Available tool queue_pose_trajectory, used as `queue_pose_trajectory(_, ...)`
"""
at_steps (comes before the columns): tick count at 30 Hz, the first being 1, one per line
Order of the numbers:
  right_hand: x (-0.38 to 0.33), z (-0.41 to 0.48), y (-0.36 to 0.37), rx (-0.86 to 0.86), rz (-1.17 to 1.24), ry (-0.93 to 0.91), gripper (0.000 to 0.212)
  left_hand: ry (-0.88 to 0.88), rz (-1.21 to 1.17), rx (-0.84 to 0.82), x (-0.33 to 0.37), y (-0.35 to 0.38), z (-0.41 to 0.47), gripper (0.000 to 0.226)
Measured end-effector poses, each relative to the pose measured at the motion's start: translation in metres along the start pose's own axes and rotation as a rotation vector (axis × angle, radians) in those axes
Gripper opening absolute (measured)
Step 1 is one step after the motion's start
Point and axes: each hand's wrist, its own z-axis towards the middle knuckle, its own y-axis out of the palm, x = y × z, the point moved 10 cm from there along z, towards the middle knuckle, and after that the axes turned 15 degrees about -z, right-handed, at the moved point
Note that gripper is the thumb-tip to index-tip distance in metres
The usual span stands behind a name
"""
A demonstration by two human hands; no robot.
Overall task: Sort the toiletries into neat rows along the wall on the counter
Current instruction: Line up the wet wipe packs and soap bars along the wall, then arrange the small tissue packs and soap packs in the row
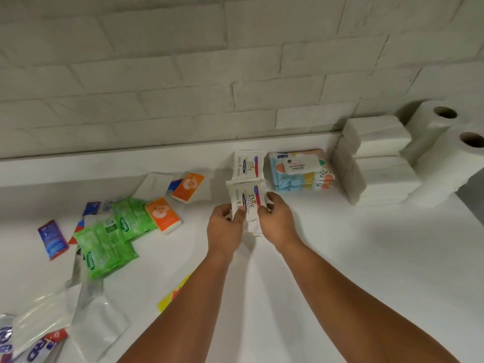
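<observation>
Both my hands hold a white Dove soap pack [247,197] on the white counter [340,258]. My left hand [225,229] pinches its left near corner, and my right hand [275,221] grips its right edge. A second Dove pack [246,163] lies just behind it, near the wall ledge. To their right sits a stack of pastel wet-wipe packs [301,169]. At the left lie loose items: two green wipe packs [110,239], two orange tissue packs [162,214] and a blue pack [52,239].
Stacked white napkin packs [377,158] and two paper towel rolls [450,142] stand at the right against the white brick wall [183,74]. Clear plastic wrapping [47,320] lies at the lower left. A yellow item [172,294] shows beside my left forearm.
</observation>
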Motion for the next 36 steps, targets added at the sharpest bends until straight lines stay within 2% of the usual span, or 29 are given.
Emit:
queue_pose_trajectory(4,-0.003,0.017,0.006,-0.114,0.152,0.029,0.028,0.066,0.017,-0.141,0.012,0.018,0.009,0.025)
queue_pose_trajectory(9,-0.009,0.026,0.012,-0.202,0.207,0.016,0.031,0.015,-0.014,-0.269,0.009,0.039,0.020,0.042)
queue_pose_trajectory(18,-0.013,0.033,0.019,-0.270,-0.020,-0.041,0.034,0.045,-0.018,-0.334,0.009,0.049,0.023,0.046)
queue_pose_trajectory(23,-0.029,0.022,-0.002,-0.115,-0.260,-0.125,0.043,0.077,0.020,-0.315,0.024,0.038,0.018,0.037)
queue_pose_trajectory(27,-0.060,0.000,-0.009,0.022,-0.361,-0.267,0.045,0.119,0.207,-0.165,0.046,0.000,0.023,0.052)
queue_pose_trajectory(31,-0.103,-0.025,0.009,0.120,-0.368,-0.407,0.051,0.386,0.407,-0.081,0.080,-0.046,0.044,0.036)
queue_pose_trajectory(33,-0.124,-0.033,0.034,0.111,-0.364,-0.476,0.047,0.454,0.485,-0.091,0.087,-0.071,0.065,0.027)
queue_pose_trajectory(36,-0.148,-0.032,0.084,0.025,-0.391,-0.515,0.045,0.440,0.695,-0.115,0.078,-0.106,0.113,0.035)
